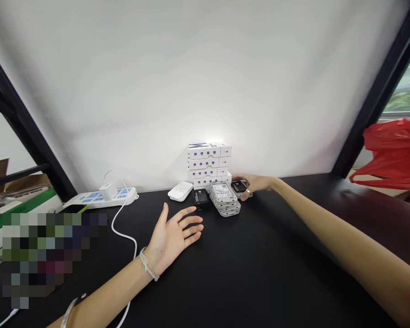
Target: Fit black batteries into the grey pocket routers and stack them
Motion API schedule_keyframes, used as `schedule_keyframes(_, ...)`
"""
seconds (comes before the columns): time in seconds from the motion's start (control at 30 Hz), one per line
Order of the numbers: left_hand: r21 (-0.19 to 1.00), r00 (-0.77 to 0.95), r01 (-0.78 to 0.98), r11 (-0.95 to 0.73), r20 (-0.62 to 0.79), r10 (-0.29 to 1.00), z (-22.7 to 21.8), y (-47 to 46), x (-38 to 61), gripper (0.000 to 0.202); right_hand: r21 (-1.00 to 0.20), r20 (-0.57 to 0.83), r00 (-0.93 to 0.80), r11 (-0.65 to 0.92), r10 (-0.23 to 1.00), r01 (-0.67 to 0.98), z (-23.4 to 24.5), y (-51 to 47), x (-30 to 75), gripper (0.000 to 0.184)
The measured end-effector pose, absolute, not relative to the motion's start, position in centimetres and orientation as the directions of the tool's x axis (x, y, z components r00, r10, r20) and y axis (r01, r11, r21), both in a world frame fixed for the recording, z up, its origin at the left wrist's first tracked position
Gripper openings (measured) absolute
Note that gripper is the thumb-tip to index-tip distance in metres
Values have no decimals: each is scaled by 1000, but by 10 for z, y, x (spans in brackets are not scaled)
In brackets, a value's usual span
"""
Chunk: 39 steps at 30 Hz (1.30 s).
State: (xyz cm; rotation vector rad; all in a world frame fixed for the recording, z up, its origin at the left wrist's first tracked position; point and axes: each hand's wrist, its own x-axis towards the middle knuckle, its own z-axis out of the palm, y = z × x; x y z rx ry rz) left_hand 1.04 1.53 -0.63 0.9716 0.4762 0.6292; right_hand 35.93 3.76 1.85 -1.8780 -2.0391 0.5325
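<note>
Far edge of the bench (287, 273): a flat black device (239, 186) sits at the right end of a pile, its long axis running roughly left to right.
Right hand (258, 184): the nearer hand, on the device's right end, with thumb and fingers closed around it in what looks like a pinch.
Just left of the device: a stack of grey-white power banks (224, 198), long axis pointing away from the person, with a black battery pack (201, 198) beside it.
Left hand (172, 238): spread wide, palm down on the bench, holding nothing; the battery pack lies just ahead and to its right.
Behind the pile: stacked white boxes (208, 163) with blue marks, and a white power bank (180, 191) to their left.
Further left: a power strip (102, 197) with a white charger (108, 192) plugged in.
Far right: a red plastic bag (392, 155).
</note>
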Motion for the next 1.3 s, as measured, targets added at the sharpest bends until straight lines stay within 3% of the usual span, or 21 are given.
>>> schedule_keyframes(0.13,865,725,-272,421,-103,681,-6,15,10,61,-456,13,-50,51,999,888,36,29,356,100)
schedule_keyframes(0.27,861,721,-274,429,-112,684,-6,15,10,62,-441,149,37,33,988,897,77,8,343,78)
schedule_keyframes(0.37,856,718,-274,439,-121,685,-6,15,11,63,-435,107,-125,159,986,886,96,-4,319,71)
schedule_keyframes(0.43,853,718,-275,444,-125,685,-6,16,11,63,-376,1,-231,214,973,902,97,-6,299,79)
schedule_keyframes(0.53,850,720,-279,447,-123,683,-6,16,11,64,-189,-133,-158,131,978,973,88,-2,275,101)
schedule_keyframes(0.63,847,725,-282,451,-119,678,-6,16,11,65,-81,-151,-111,99,982,992,79,2,264,112)
schedule_keyframes(0.9,841,737,-282,461,-118,666,-8,16,9,65,-128,-136,-145,127,980,984,72,7,274,118)
schedule_keyframes(1.07,845,716,-278,456,-134,686,-10,17,9,61,-149,-28,-187,181,982,972,84,-2,275,124)
schedule_keyframes(1.2,862,693,-261,435,-146,706,-9,15,11,51,-142,157,-317,339,935,930,93,-21,239,113)
schedule_keyframes(1.3,864,720,-257,433,-128,682,-6,12,12,58,-90,190,-434,456,880,885,77,-27,199,106)
